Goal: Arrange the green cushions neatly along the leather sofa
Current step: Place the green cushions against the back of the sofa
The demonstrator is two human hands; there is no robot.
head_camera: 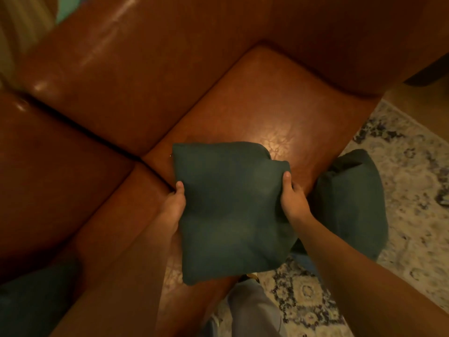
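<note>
A dark green cushion (228, 210) hangs over the front edge of the brown leather sofa (255, 98). My left hand (173, 205) grips its left side, thumb on top. On the cushion's right side my right hand (292, 198) grips likewise. A second green cushion (349, 203) lies on the floor against the sofa front, just right of my right arm. A third green cushion (34, 297) shows at the bottom left, on the sofa's left seat.
A pale patterned rug (413, 181) covers the floor to the right and below. My grey trouser leg (255, 312) stands close to the sofa front. The sofa's backrest runs across the top, an armrest at upper right.
</note>
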